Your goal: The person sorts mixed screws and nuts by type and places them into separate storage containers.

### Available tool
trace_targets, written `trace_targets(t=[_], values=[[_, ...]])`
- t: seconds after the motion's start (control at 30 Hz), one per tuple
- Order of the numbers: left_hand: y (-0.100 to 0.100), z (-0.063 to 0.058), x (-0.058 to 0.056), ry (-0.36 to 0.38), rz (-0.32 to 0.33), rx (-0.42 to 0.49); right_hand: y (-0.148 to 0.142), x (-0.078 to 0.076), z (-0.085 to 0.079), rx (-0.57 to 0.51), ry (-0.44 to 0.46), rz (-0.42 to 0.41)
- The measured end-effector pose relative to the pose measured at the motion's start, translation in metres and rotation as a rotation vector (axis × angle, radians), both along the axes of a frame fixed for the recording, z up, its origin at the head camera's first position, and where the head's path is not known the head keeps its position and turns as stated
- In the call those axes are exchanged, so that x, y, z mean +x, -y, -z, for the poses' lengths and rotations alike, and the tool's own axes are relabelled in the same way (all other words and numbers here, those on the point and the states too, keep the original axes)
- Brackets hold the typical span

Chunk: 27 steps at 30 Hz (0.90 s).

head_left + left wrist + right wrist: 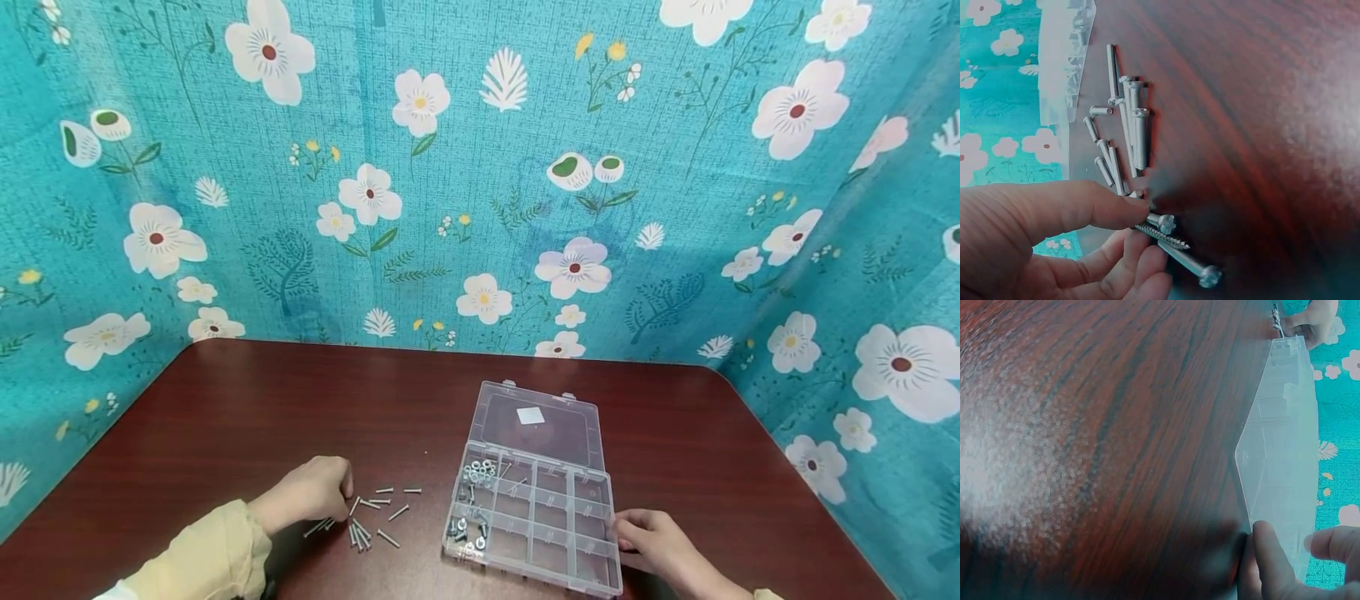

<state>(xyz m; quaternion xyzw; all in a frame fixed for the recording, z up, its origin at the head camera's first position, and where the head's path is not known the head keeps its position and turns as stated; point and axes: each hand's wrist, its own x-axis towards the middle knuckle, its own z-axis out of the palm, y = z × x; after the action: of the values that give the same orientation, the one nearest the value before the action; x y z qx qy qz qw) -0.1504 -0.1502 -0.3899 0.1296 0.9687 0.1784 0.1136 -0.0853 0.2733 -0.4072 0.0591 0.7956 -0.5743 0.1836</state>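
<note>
My left hand is low over the table, thumb and fingers closed together. In the left wrist view, several silver screws stick out from between its thumb and fingertips. Beside it lie more loose screws, some bunched in a pile and some scattered. A clear plastic compartment box stands open to the right. Its left compartments contain nuts and short bolts. My right hand holds the box's right side, fingertips on either side of the edge in the right wrist view.
The open lid lies back from the box, with a small white label on it. Everything rests on a dark red-brown wooden table. A blue floral curtain hangs along the table's back and sides.
</note>
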Motion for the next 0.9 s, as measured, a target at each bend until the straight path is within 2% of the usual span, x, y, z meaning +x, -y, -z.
trace_targets(t=[0.2, 0.4, 0.57, 0.8, 0.9], values=[[-0.007, -0.003, -0.003, -0.069, 0.039, 0.082, 0.001, 0.000, 0.000, 0.013, -0.002, 0.009], [-0.027, -0.009, -0.010, -0.120, 0.099, 0.164, 0.001, 0.001, 0.001, 0.014, -0.018, 0.010], [-0.050, -0.020, -0.020, -0.171, 0.224, 0.204, 0.001, 0.002, 0.001, 0.020, -0.019, 0.013], [-0.090, -0.035, -0.037, -0.086, 0.399, 0.283, 0.001, 0.001, 0.001, 0.026, -0.021, 0.007], [-0.107, -0.039, -0.043, -0.111, 0.465, 0.257, 0.001, 0.001, 0.000, 0.021, -0.017, 0.006]])
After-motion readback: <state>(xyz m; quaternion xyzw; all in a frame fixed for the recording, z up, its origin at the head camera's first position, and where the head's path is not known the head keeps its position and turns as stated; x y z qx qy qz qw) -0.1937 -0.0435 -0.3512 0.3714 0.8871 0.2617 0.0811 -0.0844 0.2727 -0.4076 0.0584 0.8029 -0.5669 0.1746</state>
